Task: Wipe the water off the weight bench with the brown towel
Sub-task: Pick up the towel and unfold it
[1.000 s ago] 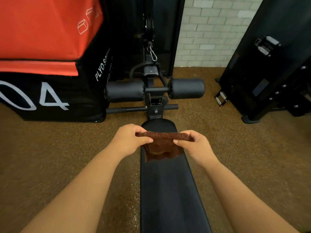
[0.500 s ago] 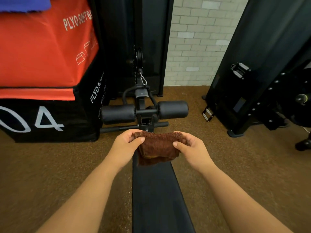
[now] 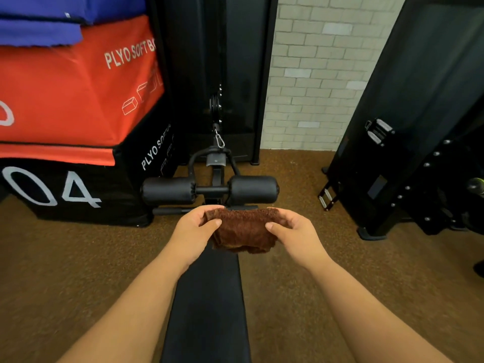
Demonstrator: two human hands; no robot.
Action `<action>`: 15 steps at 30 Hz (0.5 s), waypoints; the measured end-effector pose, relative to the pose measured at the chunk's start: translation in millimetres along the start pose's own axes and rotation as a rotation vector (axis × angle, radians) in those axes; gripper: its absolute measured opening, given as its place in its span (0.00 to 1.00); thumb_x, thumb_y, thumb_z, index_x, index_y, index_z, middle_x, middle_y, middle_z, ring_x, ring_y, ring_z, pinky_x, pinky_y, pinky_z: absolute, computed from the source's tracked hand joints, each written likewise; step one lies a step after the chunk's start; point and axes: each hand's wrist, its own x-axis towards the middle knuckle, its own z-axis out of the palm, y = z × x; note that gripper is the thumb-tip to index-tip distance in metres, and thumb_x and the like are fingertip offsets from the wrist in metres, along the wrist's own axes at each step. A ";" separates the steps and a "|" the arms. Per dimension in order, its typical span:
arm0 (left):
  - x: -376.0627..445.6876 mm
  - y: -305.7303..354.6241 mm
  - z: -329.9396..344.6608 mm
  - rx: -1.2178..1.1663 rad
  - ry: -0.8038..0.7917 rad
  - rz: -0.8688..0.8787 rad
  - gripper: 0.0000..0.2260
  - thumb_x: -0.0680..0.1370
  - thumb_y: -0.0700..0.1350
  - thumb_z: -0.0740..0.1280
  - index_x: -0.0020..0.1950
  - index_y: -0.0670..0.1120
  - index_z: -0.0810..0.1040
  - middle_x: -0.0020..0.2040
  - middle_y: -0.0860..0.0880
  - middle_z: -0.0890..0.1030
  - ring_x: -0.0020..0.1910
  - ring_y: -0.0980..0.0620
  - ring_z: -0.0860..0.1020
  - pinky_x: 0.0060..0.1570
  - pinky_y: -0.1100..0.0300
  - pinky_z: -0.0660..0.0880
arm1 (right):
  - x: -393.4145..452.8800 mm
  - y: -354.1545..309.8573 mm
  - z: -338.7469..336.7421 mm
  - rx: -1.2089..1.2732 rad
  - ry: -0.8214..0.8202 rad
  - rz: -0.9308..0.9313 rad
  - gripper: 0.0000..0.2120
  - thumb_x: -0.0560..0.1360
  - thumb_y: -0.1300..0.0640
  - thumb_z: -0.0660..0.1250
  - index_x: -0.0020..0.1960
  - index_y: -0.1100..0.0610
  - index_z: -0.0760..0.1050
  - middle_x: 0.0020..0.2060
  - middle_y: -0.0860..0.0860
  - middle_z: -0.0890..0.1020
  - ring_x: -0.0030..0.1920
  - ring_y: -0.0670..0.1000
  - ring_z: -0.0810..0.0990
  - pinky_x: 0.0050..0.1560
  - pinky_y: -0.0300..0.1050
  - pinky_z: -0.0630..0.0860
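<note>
The brown towel is bunched and folded, held up over the far end of the black weight bench. My left hand pinches its left edge and my right hand pinches its right edge. The towel's lower edge hangs just above the pad and hides the bench's far tip. The pad runs from the towel down to the bottom of the head view between my forearms. No water shows on the dark pad.
Two black foam rollers stand just beyond the bench end. A red and black plyo box sits at the left under blue pads. A black machine frame is at the right. Brown flooring lies on both sides.
Both hands have carried the towel along the bench toward the rollers, and it is more bunched between them. The view has tilted up, showing more of the plyo box.
</note>
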 end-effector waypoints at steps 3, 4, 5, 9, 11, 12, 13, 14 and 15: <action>6.4 14.0 23.1 -0.002 0.035 0.029 0.14 0.76 0.37 0.65 0.55 0.55 0.78 0.52 0.51 0.82 0.52 0.56 0.80 0.49 0.64 0.76 | 11.8 -10.0 -30.4 -0.075 -0.031 -0.029 0.13 0.74 0.67 0.67 0.53 0.52 0.80 0.48 0.50 0.85 0.50 0.48 0.83 0.54 0.46 0.80; 7.8 19.0 29.6 0.004 0.047 0.040 0.15 0.76 0.36 0.66 0.55 0.55 0.78 0.52 0.51 0.82 0.52 0.56 0.80 0.50 0.64 0.76 | 16.7 -13.0 -39.2 -0.111 -0.035 -0.041 0.13 0.74 0.67 0.68 0.52 0.52 0.80 0.47 0.49 0.85 0.50 0.48 0.83 0.53 0.45 0.80; 9.3 23.0 36.3 0.000 0.059 0.046 0.15 0.75 0.35 0.66 0.55 0.55 0.78 0.51 0.51 0.83 0.52 0.56 0.80 0.51 0.62 0.76 | 22.3 -15.1 -47.2 -0.142 -0.038 -0.048 0.12 0.73 0.66 0.69 0.51 0.52 0.80 0.46 0.50 0.85 0.49 0.48 0.83 0.52 0.45 0.80; 10.3 33.5 57.9 -0.045 0.123 0.031 0.19 0.73 0.31 0.67 0.53 0.55 0.78 0.49 0.49 0.83 0.51 0.53 0.80 0.52 0.59 0.76 | 37.7 -21.6 -65.7 -0.192 -0.044 -0.056 0.13 0.71 0.68 0.70 0.48 0.50 0.78 0.44 0.51 0.83 0.47 0.50 0.82 0.48 0.46 0.81; 12.4 34.1 63.8 -0.035 0.140 0.019 0.22 0.73 0.30 0.68 0.54 0.56 0.77 0.49 0.50 0.82 0.51 0.53 0.80 0.52 0.60 0.76 | 40.8 -25.6 -70.1 -0.190 -0.070 -0.066 0.16 0.72 0.69 0.69 0.51 0.48 0.76 0.45 0.51 0.82 0.47 0.49 0.81 0.45 0.41 0.80; 13.7 34.6 66.6 -0.022 0.146 0.011 0.22 0.72 0.30 0.68 0.55 0.57 0.76 0.49 0.49 0.82 0.51 0.53 0.79 0.52 0.59 0.76 | 41.7 -27.4 -73.6 -0.199 -0.093 -0.066 0.18 0.72 0.69 0.69 0.53 0.48 0.76 0.45 0.50 0.81 0.47 0.48 0.81 0.43 0.38 0.79; 16.9 36.3 69.7 -0.014 0.146 0.006 0.23 0.72 0.30 0.68 0.55 0.57 0.76 0.49 0.49 0.82 0.52 0.52 0.79 0.53 0.59 0.76 | 43.5 -29.6 -78.1 -0.221 -0.114 -0.071 0.20 0.73 0.69 0.68 0.56 0.47 0.75 0.46 0.48 0.81 0.48 0.46 0.81 0.42 0.35 0.78; 19.3 38.3 71.6 -0.011 0.141 0.001 0.23 0.72 0.30 0.68 0.55 0.58 0.76 0.50 0.49 0.82 0.52 0.52 0.79 0.53 0.58 0.76 | 45.2 -29.9 -81.5 -0.250 -0.132 -0.074 0.21 0.73 0.68 0.68 0.58 0.47 0.75 0.47 0.47 0.80 0.48 0.44 0.80 0.40 0.32 0.77; 22.4 39.7 72.1 -0.005 0.134 -0.001 0.23 0.72 0.30 0.69 0.56 0.58 0.76 0.50 0.48 0.82 0.52 0.52 0.79 0.53 0.59 0.76 | 47.4 -29.6 -83.8 -0.274 -0.139 -0.076 0.20 0.73 0.68 0.68 0.59 0.48 0.76 0.48 0.46 0.80 0.48 0.43 0.80 0.39 0.29 0.76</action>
